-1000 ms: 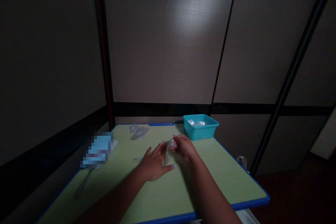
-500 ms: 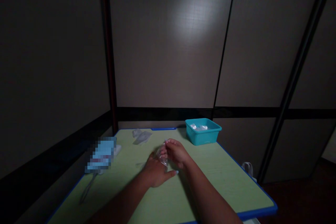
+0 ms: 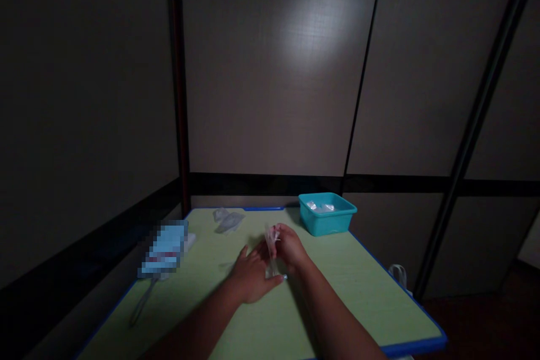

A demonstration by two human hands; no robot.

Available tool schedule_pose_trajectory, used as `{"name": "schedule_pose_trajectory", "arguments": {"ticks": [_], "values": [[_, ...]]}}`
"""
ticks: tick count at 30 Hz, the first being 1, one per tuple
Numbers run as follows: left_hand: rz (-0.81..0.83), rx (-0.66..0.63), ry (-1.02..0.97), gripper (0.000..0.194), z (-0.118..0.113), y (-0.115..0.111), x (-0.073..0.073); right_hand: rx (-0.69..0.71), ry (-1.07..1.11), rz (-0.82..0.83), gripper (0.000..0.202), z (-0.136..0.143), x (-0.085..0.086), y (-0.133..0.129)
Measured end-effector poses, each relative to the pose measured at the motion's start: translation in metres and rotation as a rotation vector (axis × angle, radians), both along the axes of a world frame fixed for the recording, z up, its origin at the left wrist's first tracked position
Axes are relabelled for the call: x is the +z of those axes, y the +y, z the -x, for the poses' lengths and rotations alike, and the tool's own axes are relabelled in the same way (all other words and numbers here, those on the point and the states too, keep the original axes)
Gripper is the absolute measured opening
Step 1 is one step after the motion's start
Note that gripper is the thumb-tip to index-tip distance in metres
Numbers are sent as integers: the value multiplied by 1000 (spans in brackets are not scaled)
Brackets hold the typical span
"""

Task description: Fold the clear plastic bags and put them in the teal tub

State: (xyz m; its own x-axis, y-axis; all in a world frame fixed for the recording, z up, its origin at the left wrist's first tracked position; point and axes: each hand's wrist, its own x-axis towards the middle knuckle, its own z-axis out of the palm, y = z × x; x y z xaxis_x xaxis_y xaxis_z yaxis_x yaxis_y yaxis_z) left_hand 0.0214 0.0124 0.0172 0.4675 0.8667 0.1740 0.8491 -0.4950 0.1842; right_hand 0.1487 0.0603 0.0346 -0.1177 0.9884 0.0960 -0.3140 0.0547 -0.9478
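Note:
Over the middle of the green table (image 3: 350, 287), my right hand (image 3: 290, 247) is closed on a clear plastic bag (image 3: 272, 261), which hangs between my two hands. My left hand (image 3: 252, 278) is just left of it, palm down with its fingers spread and its thumb stretched toward the bag's lower end. The bag touches or lies very near the left thumb. What the bag holds, if anything, cannot be made out.
A turquoise basket (image 3: 327, 225) with clear packets inside stands at the back right. A crumpled translucent bag (image 3: 229, 221) lies at the back left. At the left edge is a blurred-out blue item (image 3: 164, 250) with a strap (image 3: 143, 304). Wall panels stand behind.
The bag now hangs more upright between my hands, and more of it shows. My right hand has turned slightly and its fingers have moved a little right. My left fingers are more spread.

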Motion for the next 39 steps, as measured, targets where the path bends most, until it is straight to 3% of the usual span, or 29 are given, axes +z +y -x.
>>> {"name": "schedule_pose_trajectory", "arguments": {"ticks": [3, 7, 9, 12, 14, 16, 20, 24, 26, 31, 39], "values": [[31, 15, 21, 83, 0, -1, 2, -232, -146, -10, 27, -9, -2, 6], [41, 20, 49, 88, 0, -1, 2, -311, -186, 18, 40, -36, -2, 11], [36, 19, 44, 88, 1, -2, 1, -351, -310, 55, 49, -50, -1, 11], [13, 10, 18, 84, 2, -3, 2, -438, -809, 84, 59, -65, 0, 7], [-10, 11, -3, 76, 2, -4, 3, -465, -1165, 76, 54, -70, 0, 4], [-38, 29, -24, 68, 3, -5, 4, -459, -1352, 74, 44, -72, -1, 2], [-150, 101, -88, 56, 3, -6, 5, -442, -1437, 74, 28, -71, -6, 1], [-287, 175, -169, 47, 6, -7, 10, -415, -1484, 50, 23, -73, -6, -1], [-314, 180, -207, 33, 11, -7, 13, -409, -1494, 38, 22, -75, -5, -2], [-265, 97, -267, 6, 28, -5, 16, -418, -1504, 23, 22, -77, -3, -7], [-167, -47, -234, 7, 31, -1, 12, -417, -1449, 6, 35, -74, -2, -9]]}}
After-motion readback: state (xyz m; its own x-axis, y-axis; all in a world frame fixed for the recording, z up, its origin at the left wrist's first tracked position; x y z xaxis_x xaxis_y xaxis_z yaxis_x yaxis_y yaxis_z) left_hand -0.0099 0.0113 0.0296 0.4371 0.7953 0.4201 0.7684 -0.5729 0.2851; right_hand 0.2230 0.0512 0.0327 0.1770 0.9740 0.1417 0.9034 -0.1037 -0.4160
